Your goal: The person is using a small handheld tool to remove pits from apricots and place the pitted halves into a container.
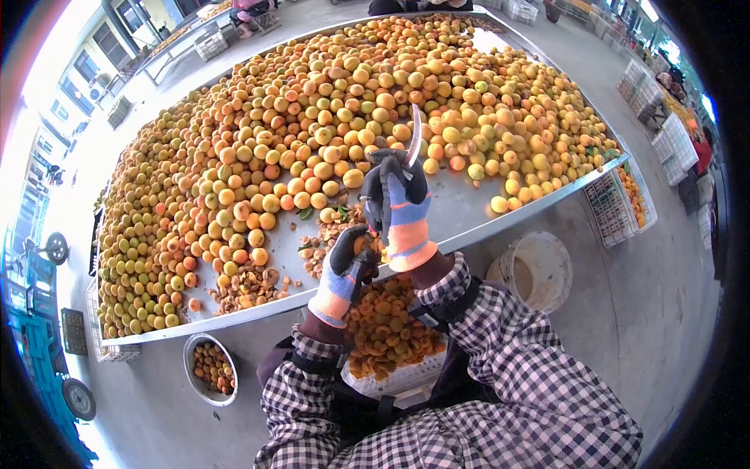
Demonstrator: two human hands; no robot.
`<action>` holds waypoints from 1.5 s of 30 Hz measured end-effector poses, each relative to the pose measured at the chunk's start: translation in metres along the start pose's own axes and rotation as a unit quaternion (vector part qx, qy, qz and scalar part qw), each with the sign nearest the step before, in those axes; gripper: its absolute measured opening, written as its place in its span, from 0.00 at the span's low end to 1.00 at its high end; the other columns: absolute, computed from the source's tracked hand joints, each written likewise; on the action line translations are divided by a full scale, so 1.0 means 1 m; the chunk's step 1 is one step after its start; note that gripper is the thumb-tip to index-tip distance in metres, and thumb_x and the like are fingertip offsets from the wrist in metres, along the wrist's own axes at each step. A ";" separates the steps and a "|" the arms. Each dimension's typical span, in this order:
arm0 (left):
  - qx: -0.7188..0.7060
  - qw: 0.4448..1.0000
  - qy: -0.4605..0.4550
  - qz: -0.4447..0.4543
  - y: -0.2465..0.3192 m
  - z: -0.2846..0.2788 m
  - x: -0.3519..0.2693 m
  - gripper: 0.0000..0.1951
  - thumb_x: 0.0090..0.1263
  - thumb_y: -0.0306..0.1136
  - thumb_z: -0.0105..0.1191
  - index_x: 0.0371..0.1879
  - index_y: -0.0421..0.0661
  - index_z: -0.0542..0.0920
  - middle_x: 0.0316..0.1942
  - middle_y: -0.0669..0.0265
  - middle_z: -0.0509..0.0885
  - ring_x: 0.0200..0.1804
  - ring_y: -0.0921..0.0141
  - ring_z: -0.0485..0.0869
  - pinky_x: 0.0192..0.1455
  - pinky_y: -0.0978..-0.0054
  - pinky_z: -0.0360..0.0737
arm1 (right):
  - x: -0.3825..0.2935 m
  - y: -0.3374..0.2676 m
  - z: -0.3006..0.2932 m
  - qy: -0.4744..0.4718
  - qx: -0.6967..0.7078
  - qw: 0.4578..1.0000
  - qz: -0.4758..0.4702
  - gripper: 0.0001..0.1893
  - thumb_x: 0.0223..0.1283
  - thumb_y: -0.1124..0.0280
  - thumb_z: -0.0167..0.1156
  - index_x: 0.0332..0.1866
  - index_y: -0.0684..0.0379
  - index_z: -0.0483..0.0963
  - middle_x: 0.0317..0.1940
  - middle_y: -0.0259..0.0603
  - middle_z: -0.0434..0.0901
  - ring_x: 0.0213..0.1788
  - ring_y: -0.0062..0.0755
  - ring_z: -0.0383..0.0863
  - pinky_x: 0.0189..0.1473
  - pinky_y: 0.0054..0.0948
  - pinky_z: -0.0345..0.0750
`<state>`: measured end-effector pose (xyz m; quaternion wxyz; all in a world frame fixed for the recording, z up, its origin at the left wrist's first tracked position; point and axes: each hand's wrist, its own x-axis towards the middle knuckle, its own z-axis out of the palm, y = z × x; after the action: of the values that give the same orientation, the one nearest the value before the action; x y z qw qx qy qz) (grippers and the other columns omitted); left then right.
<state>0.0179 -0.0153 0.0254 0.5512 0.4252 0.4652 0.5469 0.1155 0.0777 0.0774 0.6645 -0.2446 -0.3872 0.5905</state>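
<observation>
My right hand (401,211), in a striped glove with dark coated fingers, grips a small knife (415,138) whose curved blade points up and away from me. Just below it, my left hand (340,281), gloved alike, holds an apricot (364,244) that the fingers partly cover. Both hands meet over the near edge of a metal-topped table (451,205) heaped with whole apricots (334,105). Under my hands, between my knees, a white plastic crate (398,381) is filled with split apricot pieces (387,328). Apricot stones (319,243) lie beside my left hand.
A second pile of stones and scraps (249,290) is on the table to the left. A metal basin (211,369) with darker fruit stands on the floor at left. At right are a whitish bucket (539,272) and a crate of apricots (615,205). People sit farther off.
</observation>
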 end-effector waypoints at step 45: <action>0.242 0.967 -0.061 -0.050 0.017 -0.034 -0.002 0.12 0.69 0.35 0.55 0.44 0.40 0.83 0.32 0.64 0.85 0.34 0.76 0.81 0.37 0.78 0.78 | 0.032 0.013 -0.037 0.182 0.124 0.953 0.208 0.09 0.64 0.57 0.57 0.37 0.51 0.74 0.19 0.28 0.70 0.13 0.19 0.63 0.14 0.21 0.59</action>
<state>-0.0190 -0.0178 0.0351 0.4859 0.5543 0.5701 0.3628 0.1371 0.1161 0.0531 0.6112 -0.3383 -0.1240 0.7048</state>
